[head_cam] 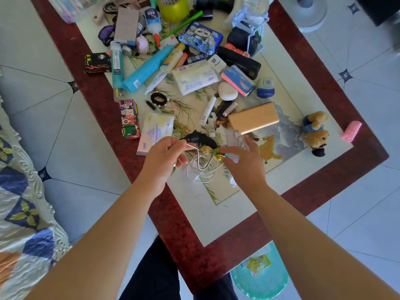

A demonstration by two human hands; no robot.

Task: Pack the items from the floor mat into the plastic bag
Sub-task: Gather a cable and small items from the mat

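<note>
Left grip [164, 158] on bent wire [200, 162]

We count two hands, the left hand [161, 158] and the right hand [244, 164], and one floor mat [216, 224]. On it we see two blue tubes, a thin tube [117, 68] and a thick tube [148, 69], one teddy bear [316, 132], one pink roll [352, 131], one gold box [253, 118], one toy pistol [200, 138], one spiral notebook [238, 80], one glue bottle [152, 19], one panda-printed pack [201, 37], one beaded hair tie [159, 99] and one wire hook [200, 164].
</note>
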